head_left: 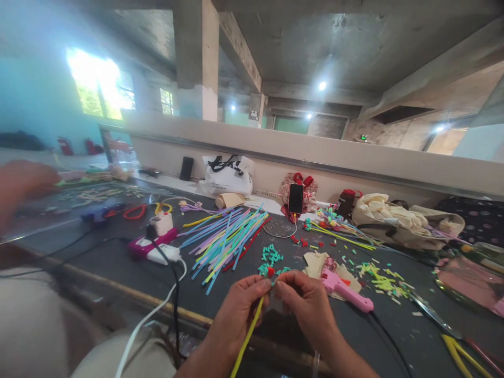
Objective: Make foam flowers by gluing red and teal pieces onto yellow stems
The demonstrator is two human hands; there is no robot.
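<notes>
I am pinching a yellow-green straw [249, 331] in my left hand [240, 310], thumb and forefinger closed tight just under its top end, where a small red bead [270, 271] is sitting above the fingertips. My right hand [305, 304] is closing its own grip from the other side, fingertips meeting near the bead on something too small for me to tell; the two hands are almost touching, hovering over the near edge of the tabletop [118, 262].

The grip on both sides is a fine pinch on tiny parts, so I am judging that the bead could pop loose and be hard to find again among the teal cut pieces [270, 256] lying just beyond my fingers. The straw is long and hanging free below my left hand, so it could twist or buckle if I press too hard.

Just to the right, the pink glue gun [343, 290] is lying on a scrap with its cord [388, 336] trailing towards me; if it is hot, my right wrist could brush it or snag the cord. Farther left, the bundle of coloured straws [226, 239] and a white cable [157, 310] are lying well apart from my hands
</notes>
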